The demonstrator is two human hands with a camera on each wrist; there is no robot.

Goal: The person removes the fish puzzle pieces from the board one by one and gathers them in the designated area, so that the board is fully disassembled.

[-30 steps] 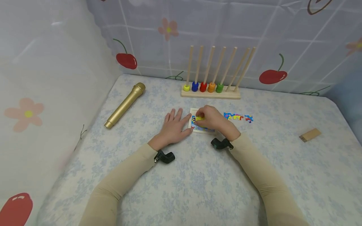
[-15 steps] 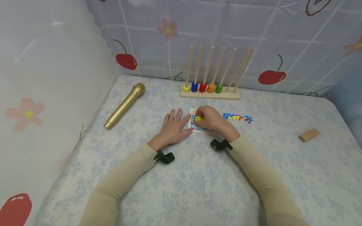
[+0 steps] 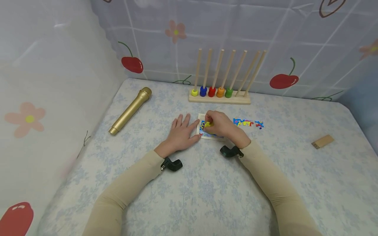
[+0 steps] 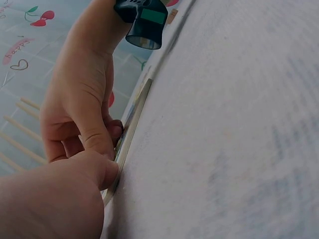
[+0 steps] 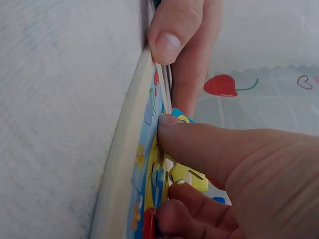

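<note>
A small jigsaw puzzle in a pale wooden tray (image 3: 214,138) lies between the two hands. My left hand (image 3: 179,135) rests on the table with its fingers spread, thumb and index fingertips at the tray's left edge. In the right wrist view the left thumb (image 5: 168,46) presses on the tray's end. Over the puzzle, my right hand (image 3: 222,125) pinches a yellow puzzle piece (image 5: 190,178) between thumb and fingers. That piece stands tilted up from the puzzle picture (image 5: 144,132). The right fingers hide much of the tray in the head view.
Several loose puzzle pieces (image 3: 243,122) lie right of the tray. Behind it stands a wooden peg stand (image 3: 220,100) with coloured beads. A gold microphone (image 3: 130,110) lies at the left and a light wooden block (image 3: 323,141) at the far right.
The right fingers have shifted very slightly with the yellow puzzle piece, which shows a little less in the head view. The left hand has stayed in place.
</note>
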